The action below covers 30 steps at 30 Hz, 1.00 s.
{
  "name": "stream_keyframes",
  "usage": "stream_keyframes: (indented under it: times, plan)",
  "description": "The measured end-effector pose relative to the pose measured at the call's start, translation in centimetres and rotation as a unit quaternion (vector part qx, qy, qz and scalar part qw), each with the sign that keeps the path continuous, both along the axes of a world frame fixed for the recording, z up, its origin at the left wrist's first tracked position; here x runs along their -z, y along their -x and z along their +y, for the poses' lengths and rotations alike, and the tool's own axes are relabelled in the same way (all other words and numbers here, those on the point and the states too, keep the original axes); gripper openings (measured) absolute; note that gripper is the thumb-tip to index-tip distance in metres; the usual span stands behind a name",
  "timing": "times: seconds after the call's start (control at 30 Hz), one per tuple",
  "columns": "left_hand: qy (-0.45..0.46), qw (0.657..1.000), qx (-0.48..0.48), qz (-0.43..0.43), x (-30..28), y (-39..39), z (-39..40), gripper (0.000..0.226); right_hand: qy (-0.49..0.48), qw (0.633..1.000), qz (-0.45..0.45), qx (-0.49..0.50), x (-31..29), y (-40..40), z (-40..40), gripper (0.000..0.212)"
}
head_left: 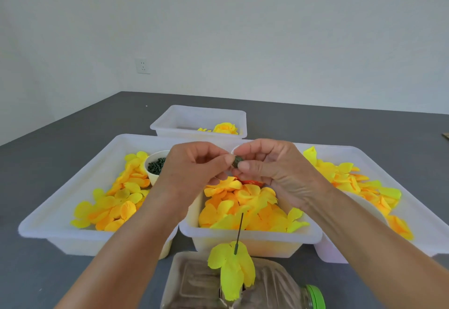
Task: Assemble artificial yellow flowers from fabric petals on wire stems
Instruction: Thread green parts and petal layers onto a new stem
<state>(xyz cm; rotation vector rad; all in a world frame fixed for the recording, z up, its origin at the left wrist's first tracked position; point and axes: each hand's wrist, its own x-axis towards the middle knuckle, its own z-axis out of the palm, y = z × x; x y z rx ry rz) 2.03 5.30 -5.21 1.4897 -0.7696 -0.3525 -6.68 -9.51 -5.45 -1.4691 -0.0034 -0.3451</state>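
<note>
My left hand point(194, 165) and my right hand point(269, 170) meet above the middle tray, both pinching one small dark green piece point(237, 161) between thumb and fingertips. Below them a thin dark wire stem point(239, 232) stands upright with yellow-green fabric petals point(232, 267) threaded low on it. The stem's base is hidden where it enters a clear plastic bottle point(194, 282) lying on its side. Loose yellow and orange petals point(245, 206) fill the middle tray point(252, 237).
A large white tray point(48, 226) at the left holds petals and a white cup of dark green pieces point(156, 165). Another petal tray point(418, 211) sits at the right. A far tray point(199, 114) holds a finished yellow flower point(226, 128). The bottle has a green cap point(315, 296).
</note>
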Motion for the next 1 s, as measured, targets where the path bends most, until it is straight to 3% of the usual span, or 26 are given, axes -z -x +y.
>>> stream_keyframes:
  times: [0.27, 0.37, 0.5, 0.63, 0.8, 1.0]
  plan:
    - [-0.008, 0.968, 0.112, 0.223, -1.1, 2.8, 2.6, 0.023, 0.045, 0.997, -0.039, 0.041, -0.5, 3.0, 2.9, 0.023]
    - [0.001, 0.960, 0.132, 0.248, -1.1, 3.6, 3.0, 0.013, 0.063, 0.995, -0.061, 0.049, -0.5, 4.0, 3.5, 0.021]
    - [0.009, 0.961, 0.140, 0.239, -0.9, 4.4, 3.4, 0.006, 0.107, 0.989, -0.084, 0.051, -0.7, 5.2, 4.1, 0.023]
    - [0.005, 0.971, 0.116, 0.207, -0.8, 4.7, 3.8, 0.014, 0.181, 0.976, -0.090, 0.085, -0.7, 5.8, 4.6, 0.027]
    - [0.005, 0.996, 0.033, 0.086, 0.6, 5.2, 4.6, 0.005, 0.176, 0.979, -0.057, 0.088, 0.0, 6.6, 4.7, 0.018]
    - [-0.008, 1.000, -0.004, 0.002, 2.0, 6.2, 4.0, 0.015, 0.188, 0.977, -0.033, 0.094, 0.5, 6.9, 4.8, 0.020]
